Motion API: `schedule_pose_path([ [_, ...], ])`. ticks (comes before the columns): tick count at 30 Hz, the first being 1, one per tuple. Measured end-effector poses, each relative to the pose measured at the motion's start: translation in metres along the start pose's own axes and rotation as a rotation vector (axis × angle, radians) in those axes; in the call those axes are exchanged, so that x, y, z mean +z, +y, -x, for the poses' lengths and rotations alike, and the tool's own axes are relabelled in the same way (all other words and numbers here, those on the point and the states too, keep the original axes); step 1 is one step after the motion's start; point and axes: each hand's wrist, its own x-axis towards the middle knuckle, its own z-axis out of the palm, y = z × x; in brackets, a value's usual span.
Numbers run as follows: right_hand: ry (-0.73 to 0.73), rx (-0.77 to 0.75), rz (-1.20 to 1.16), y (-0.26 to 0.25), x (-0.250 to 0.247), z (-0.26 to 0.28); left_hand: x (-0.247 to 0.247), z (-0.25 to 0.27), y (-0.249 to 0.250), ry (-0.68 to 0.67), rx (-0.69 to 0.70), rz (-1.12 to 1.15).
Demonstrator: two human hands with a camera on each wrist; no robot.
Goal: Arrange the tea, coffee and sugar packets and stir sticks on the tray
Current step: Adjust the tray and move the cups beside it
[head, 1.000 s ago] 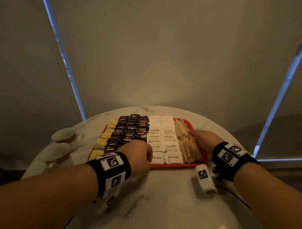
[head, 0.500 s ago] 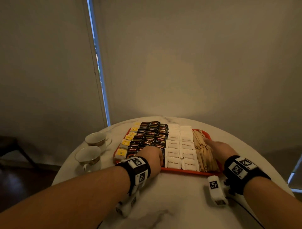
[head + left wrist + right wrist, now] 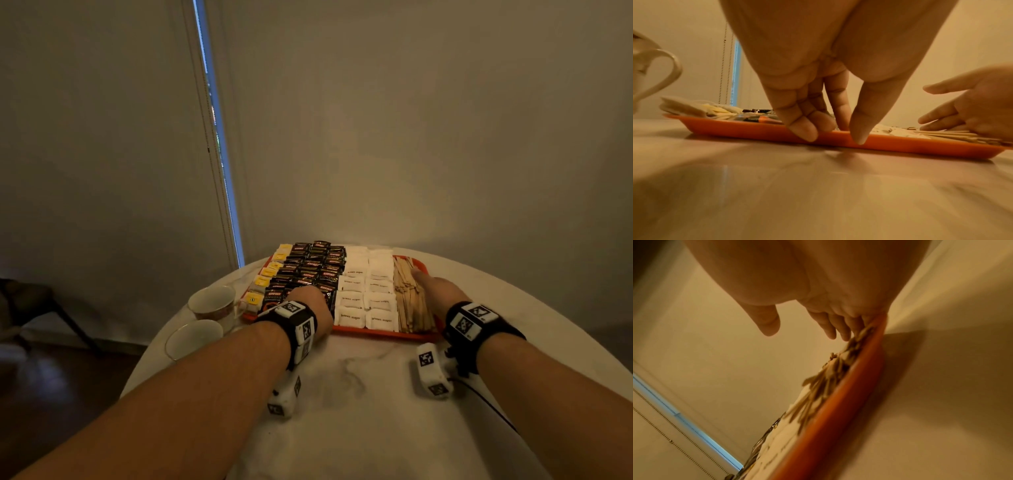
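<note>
Two cups stand left of the left hand, whose curled fingers touch the orange tray's near rim; any grip there is unclear. Sugar packets lie between the hands. The right hand, fingers extended, rests on the stir sticks.

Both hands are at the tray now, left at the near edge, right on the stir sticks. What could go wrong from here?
1. The right hand lies flat on the loose stir sticks; a sideways drag could fan them onto the brown sugar packets.
2. The left hand fingers curl at the tray rim beside the coffee packets; a nudge could skew their rows.
3. Two cups stand close to the tray's left end; sliding it risks bumping them.
</note>
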Motion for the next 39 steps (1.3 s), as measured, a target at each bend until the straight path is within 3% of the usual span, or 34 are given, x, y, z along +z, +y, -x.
schedule_pose_path([
  [5,-0.073,0.039,-0.114,-0.006,0.013,-0.015,-0.007,-0.009,-0.010,-0.006,0.003,-0.064],
  [12,-0.069,0.079,-0.098,-0.016,0.014,-0.003,-0.010,-0.005,-0.012,0.002,0.031,-0.103],
  [16,-0.019,0.053,-0.156,-0.025,0.010,0.004,-0.018,0.002,-0.018,0.042,0.015,0.147],
  [22,-0.010,-0.204,-0.099,-0.060,0.032,0.042,-0.073,0.044,-0.061,0.249,0.208,0.818],
  [24,-0.061,-0.264,-0.105,-0.071,0.050,0.064,-0.090,0.058,-0.093,0.289,0.260,0.881],
  [30,-0.317,-0.407,0.006,-0.098,0.122,0.114,-0.087,0.104,-0.180,0.471,0.113,0.660],
  [34,-0.454,-0.401,0.150,-0.113,0.162,0.139,-0.061,0.133,-0.211,0.326,0.051,0.482],
  [39,-0.439,-0.383,0.217,-0.127,0.192,0.142,-0.039,0.141,-0.214,0.192,0.015,0.172],
])
